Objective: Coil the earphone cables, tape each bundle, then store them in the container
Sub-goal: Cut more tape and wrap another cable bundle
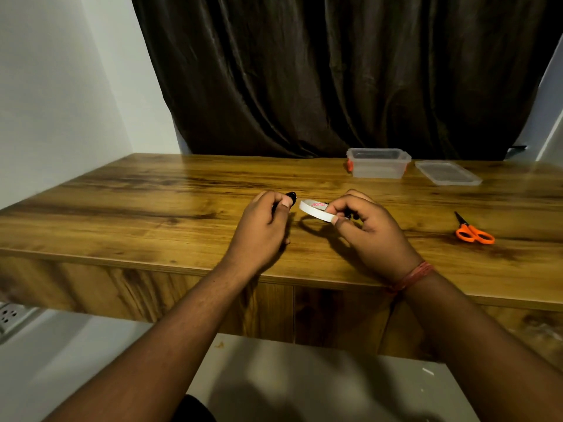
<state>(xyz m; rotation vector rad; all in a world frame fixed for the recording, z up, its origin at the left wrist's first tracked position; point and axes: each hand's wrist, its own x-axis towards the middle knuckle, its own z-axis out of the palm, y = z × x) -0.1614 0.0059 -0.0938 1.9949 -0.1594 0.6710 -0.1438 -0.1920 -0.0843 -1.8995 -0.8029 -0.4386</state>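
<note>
My left hand [268, 220] hovers over the wooden table [152, 208] with its fingers curled round a black earphone bundle [291, 197], of which only a small dark end shows past the thumb. My right hand [365, 226] pinches a white tape roll [313, 211] with red lettering, held just right of the left hand and above the table. A small black bit shows between the right fingers; what it is cannot be told. The clear plastic container [378, 163] with orange clips stands open at the back right.
The container's clear lid [447, 173] lies flat to its right. Orange-handled scissors [473, 231] lie on the table's right side. A dark curtain [335, 71] hangs behind the table, a white wall is at left, and a power strip [9, 318] sits low left.
</note>
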